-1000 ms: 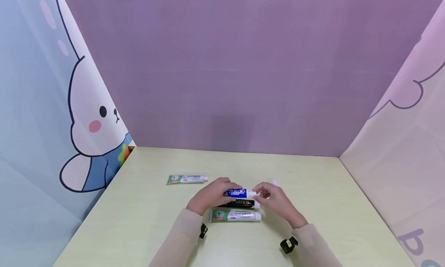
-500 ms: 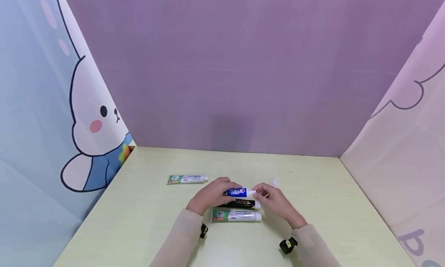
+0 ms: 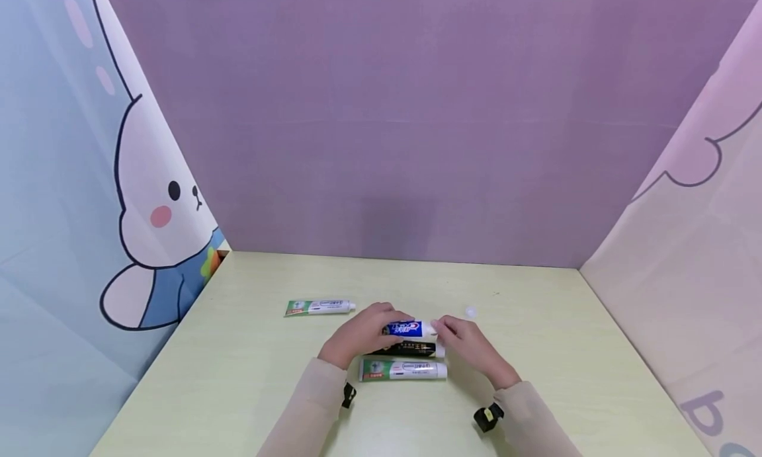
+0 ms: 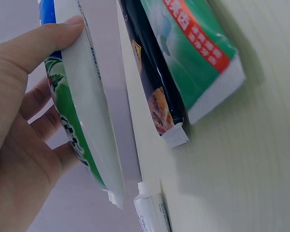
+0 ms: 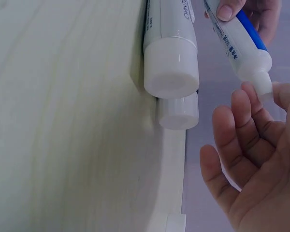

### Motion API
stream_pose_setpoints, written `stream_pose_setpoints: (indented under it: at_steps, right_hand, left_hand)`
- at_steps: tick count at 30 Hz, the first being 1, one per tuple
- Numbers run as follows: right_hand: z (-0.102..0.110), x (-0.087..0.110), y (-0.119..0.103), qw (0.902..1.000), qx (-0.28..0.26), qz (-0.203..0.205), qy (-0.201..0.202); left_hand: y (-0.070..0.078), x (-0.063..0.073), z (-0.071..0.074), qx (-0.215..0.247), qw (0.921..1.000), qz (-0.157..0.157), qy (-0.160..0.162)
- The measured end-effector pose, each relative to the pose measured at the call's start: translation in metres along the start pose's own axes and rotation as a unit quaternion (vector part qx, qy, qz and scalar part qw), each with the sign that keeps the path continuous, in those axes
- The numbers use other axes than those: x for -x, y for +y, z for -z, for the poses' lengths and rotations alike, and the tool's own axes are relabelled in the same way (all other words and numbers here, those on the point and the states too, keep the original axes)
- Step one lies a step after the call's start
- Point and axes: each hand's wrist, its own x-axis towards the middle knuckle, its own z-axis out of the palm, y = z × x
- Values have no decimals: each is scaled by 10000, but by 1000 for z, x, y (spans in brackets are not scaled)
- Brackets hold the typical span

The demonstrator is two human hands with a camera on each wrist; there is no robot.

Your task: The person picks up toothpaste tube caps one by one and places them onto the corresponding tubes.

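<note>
My left hand [image 3: 366,334] grips a blue, white and green toothpaste tube [image 3: 407,329] by its body, above the table. In the left wrist view the thumb presses the white side of this toothpaste tube [image 4: 89,92], its flat crimped end pointing down. My right hand [image 3: 473,348] pinches the small white cap [image 5: 263,87] at the tube's other end between thumb and index finger, with the remaining fingers loosely bent. Just nearer lie a black toothpaste tube [image 3: 417,349] and a green-and-white toothpaste tube [image 3: 411,370], side by side, both with white caps.
Farther back on the left, another green-and-white toothpaste tube [image 3: 321,307] lies with its narrow threaded nozzle bare. A loose white cap [image 3: 471,311] sits on the pale table [image 3: 536,325] beyond my right hand. A purple cloth [image 3: 393,126] hangs behind the table.
My right hand has turned at the cap, its fingers drawing together from a more spread pose. The left hand and the tubes keep their places.
</note>
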Motion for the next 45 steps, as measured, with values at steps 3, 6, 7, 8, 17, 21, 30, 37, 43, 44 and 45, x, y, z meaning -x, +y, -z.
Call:
stream_pose_setpoints:
  at_steps: [3, 6, 7, 8, 17, 21, 30, 37, 43, 44, 45]
  right_hand:
    - [-1, -2, -1, 9999, 101, -91, 50]
    - [-3, -4, 0, 9997, 102, -209, 95]
    - [-3, -4, 0, 9997, 70, -231, 107]
    - [-3, -4, 0, 9996, 36, -249, 126]
    - [-2, -1, 0, 9991, -224, -302, 194]
    - [0, 3, -1, 9994, -318, -29, 154]
    - [2, 3, 1, 9969, -553, 527, 204]
    - [3, 3, 2, 9951, -515, 810, 249]
    - [3, 3, 2, 9960, -433, 761, 192]
    - [3, 3, 2, 9962, -419, 737, 187]
    - [4, 3, 2, 9965, -397, 716, 179]
  left_hand:
    - [0, -1, 0, 9, 10000, -51, 31]
    - [1, -1, 0, 5, 10000, -63, 36]
    - [1, -1, 1, 3, 10000, -58, 31]
    - [1, -1, 1, 0, 10000, -56, 26]
    - [0, 0, 1, 4, 10000, 43, -5]
    - [0, 0, 2, -20, 10000, 53, -34]
    - [0, 0, 3, -50, 10000, 18, -19]
    - [-1, -1, 2, -34, 10000, 29, -9]
    - [-2, -1, 2, -48, 10000, -61, 27]
    - [-2, -1, 1, -51, 10000, -67, 29]
    - [-2, -1, 1, -52, 10000, -68, 30]
